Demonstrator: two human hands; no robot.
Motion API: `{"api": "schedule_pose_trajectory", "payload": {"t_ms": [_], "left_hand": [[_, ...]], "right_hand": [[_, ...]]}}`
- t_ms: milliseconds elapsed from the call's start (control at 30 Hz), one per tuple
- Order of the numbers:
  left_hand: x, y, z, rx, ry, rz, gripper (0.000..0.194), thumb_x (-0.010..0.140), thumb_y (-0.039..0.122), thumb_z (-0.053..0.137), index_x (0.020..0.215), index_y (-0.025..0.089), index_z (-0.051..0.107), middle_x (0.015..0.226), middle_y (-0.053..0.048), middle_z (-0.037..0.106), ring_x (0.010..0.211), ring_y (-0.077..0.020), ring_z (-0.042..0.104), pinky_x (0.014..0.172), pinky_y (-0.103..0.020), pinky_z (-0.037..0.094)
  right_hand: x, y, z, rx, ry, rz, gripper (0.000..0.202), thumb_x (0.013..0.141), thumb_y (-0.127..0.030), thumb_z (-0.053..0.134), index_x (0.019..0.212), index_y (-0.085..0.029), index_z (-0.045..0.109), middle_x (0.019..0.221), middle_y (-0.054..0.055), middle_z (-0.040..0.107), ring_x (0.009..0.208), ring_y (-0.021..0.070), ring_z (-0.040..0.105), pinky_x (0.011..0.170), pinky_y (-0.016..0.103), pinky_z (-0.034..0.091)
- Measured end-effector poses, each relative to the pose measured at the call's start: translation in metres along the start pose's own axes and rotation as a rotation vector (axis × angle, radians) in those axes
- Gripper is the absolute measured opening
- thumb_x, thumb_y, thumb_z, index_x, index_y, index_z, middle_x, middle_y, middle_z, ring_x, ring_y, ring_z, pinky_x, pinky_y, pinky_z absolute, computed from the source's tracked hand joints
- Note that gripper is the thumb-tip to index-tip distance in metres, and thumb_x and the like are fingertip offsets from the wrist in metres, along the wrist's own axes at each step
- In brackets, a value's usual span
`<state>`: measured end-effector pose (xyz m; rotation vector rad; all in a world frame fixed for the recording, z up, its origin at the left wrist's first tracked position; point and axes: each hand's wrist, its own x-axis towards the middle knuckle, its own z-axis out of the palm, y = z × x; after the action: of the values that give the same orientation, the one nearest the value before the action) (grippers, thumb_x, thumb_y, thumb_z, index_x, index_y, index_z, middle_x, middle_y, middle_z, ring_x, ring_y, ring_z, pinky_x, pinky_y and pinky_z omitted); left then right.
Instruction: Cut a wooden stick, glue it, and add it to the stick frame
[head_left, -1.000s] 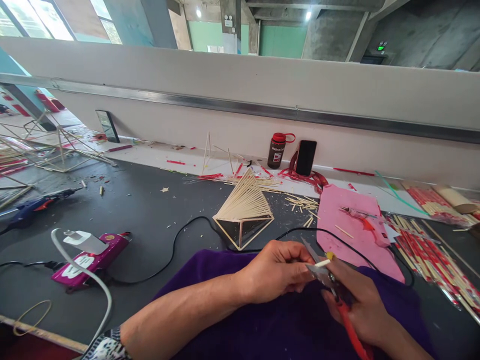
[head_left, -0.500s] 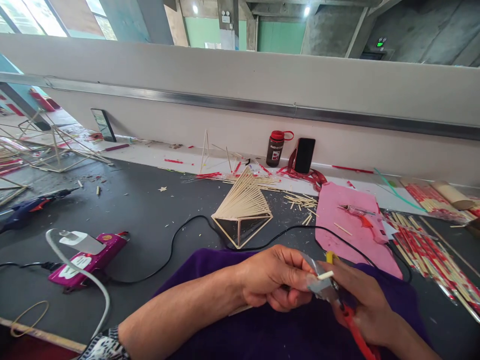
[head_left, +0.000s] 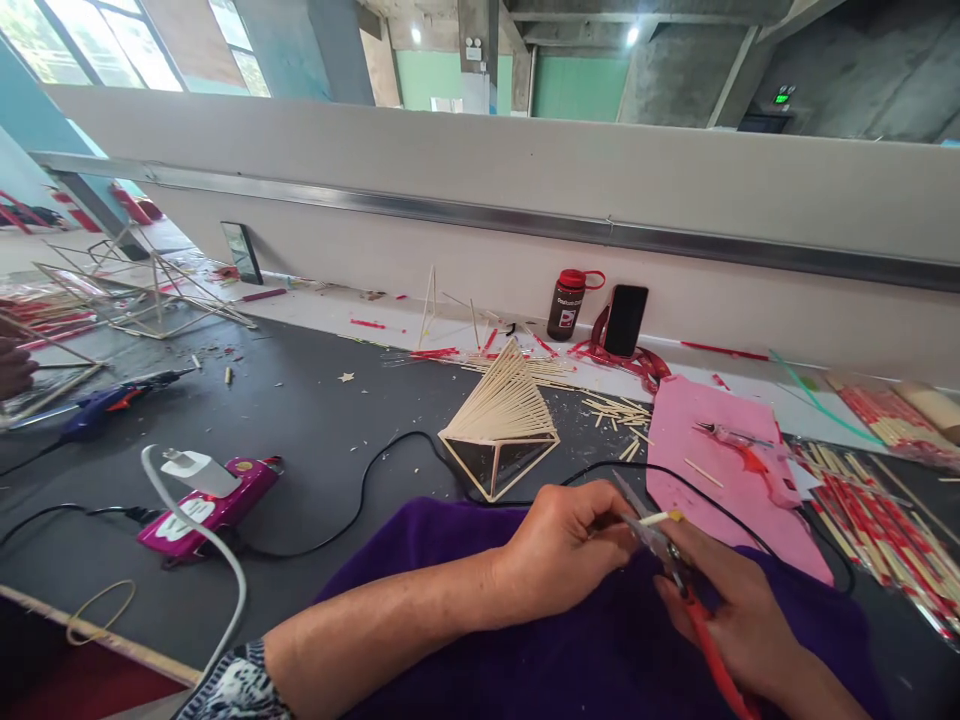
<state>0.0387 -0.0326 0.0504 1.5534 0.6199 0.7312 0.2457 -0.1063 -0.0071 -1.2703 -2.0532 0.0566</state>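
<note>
Over my lap, my left hand (head_left: pixel 574 550) is closed in a pinch on a thin pale wooden stick (head_left: pixel 658 519). Part of the stick is hidden by my fingers. My right hand (head_left: pixel 731 600) grips red-handled scissors (head_left: pixel 705 640), whose grey blades are parted around or beside the stick, close to my left fingertips. A small yellow bit shows near my right fingers. Just beyond my hands stands a fan-shaped model of stacked sticks (head_left: pixel 499 400) on a triangular stick frame.
Loose cut sticks (head_left: pixel 619 410) lie right of the model. A pink cloth (head_left: pixel 675 480) carries a pink glue gun (head_left: pixel 750 460). Bundled sticks (head_left: pixel 870 520) lie at right. A magenta power strip (head_left: pixel 217 510), black cord, blue glue gun (head_left: pixel 105 405) and another person's hand (head_left: pixel 15 360) are left.
The view has shifted, so the table things sit further right. The scissors' blades look more parted, and the stick between my hands points differently. Another person's hand has come into view at far left.
</note>
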Motion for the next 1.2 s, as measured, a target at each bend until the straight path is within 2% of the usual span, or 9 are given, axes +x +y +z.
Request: {"api": "schedule_pose_trajectory", "payload": {"t_ms": [200, 333, 533, 667, 767, 867, 1000, 1200], "left_hand": [[0.001, -0.001, -0.002, 0.142, -0.028, 0.114, 0.012, 0.074, 0.009, 0.053, 0.077, 0.014, 0.063, 0.073, -0.001, 0.064, 0.066, -0.0097, 0.055, 0.063, -0.018, 0.042], [0.0, -0.003, 0.0, 0.144, -0.038, 0.168, 0.018, 0.072, 0.005, 0.05, 0.08, 0.014, 0.064, 0.081, -0.002, 0.067, 0.072, -0.0105, 0.06, 0.067, -0.018, 0.044], [-0.002, -0.006, 0.003, 0.127, -0.054, 0.117, 0.014, 0.072, 0.005, 0.053, 0.077, 0.014, 0.062, 0.077, -0.001, 0.065, 0.069, -0.0099, 0.057, 0.065, -0.019, 0.042], [-0.003, 0.0, 0.006, -0.127, -0.077, -0.014, 0.002, 0.074, 0.014, 0.058, 0.072, 0.014, 0.059, 0.063, 0.003, 0.054, 0.055, -0.006, 0.046, 0.054, -0.017, 0.037], [-0.003, 0.003, 0.005, -0.347, -0.128, -0.176, 0.021, 0.074, 0.032, 0.066, 0.069, 0.014, 0.056, 0.055, 0.004, 0.05, 0.047, -0.0049, 0.043, 0.047, -0.017, 0.033], [-0.003, 0.005, 0.002, -0.445, -0.205, -0.29, 0.036, 0.071, 0.045, 0.071, 0.073, 0.013, 0.056, 0.051, 0.005, 0.051, 0.041, -0.0034, 0.04, 0.04, -0.016, 0.028], [-0.004, 0.007, 0.0, -0.522, -0.294, -0.422, 0.036, 0.068, 0.043, 0.076, 0.075, 0.014, 0.056, 0.051, 0.005, 0.053, 0.035, -0.0021, 0.036, 0.032, -0.015, 0.022], [-0.006, 0.011, 0.002, -0.695, -0.424, -0.556, 0.03, 0.065, 0.031, 0.079, 0.067, 0.013, 0.056, 0.044, 0.006, 0.05, 0.028, -0.0011, 0.027, 0.027, -0.015, 0.013]], "right_hand": [[0.0, 0.0, 0.001, 0.042, -0.053, 0.047, 0.047, 0.08, -0.014, 0.056, 0.125, -0.025, 0.046, 0.082, -0.001, 0.065, 0.063, 0.0126, 0.062, 0.059, 0.021, 0.051], [-0.001, -0.001, 0.001, -0.015, -0.047, 0.056, 0.049, 0.08, -0.023, 0.061, 0.127, -0.024, 0.048, 0.093, 0.004, 0.066, 0.078, 0.0183, 0.067, 0.065, 0.025, 0.054], [-0.004, -0.003, 0.002, -0.051, -0.084, 0.064, 0.054, 0.08, -0.03, 0.063, 0.131, -0.022, 0.044, 0.109, 0.009, 0.062, 0.096, 0.0239, 0.064, 0.073, 0.03, 0.055], [-0.004, -0.007, 0.0, -0.012, -0.068, 0.029, 0.055, 0.081, -0.026, 0.061, 0.133, -0.023, 0.042, 0.11, 0.009, 0.062, 0.096, 0.0229, 0.064, 0.077, 0.03, 0.054], [-0.004, -0.009, -0.002, 0.009, -0.046, -0.003, 0.055, 0.081, -0.02, 0.059, 0.133, -0.023, 0.042, 0.111, 0.009, 0.063, 0.097, 0.0228, 0.064, 0.079, 0.03, 0.053], [-0.005, -0.007, -0.003, 0.025, -0.067, -0.01, 0.053, 0.08, -0.015, 0.055, 0.131, -0.023, 0.044, 0.112, 0.009, 0.063, 0.095, 0.0223, 0.065, 0.08, 0.03, 0.053], [-0.011, 0.001, -0.007, 0.037, -0.123, -0.034, 0.058, 0.079, -0.015, 0.054, 0.135, -0.024, 0.042, 0.113, 0.009, 0.063, 0.096, 0.0226, 0.065, 0.082, 0.032, 0.054], [-0.026, 0.013, -0.011, -0.063, -0.097, -0.094, 0.064, 0.076, -0.022, 0.057, 0.138, -0.027, 0.042, 0.129, 0.01, 0.058, 0.116, 0.0322, 0.058, 0.093, 0.042, 0.051]]}}
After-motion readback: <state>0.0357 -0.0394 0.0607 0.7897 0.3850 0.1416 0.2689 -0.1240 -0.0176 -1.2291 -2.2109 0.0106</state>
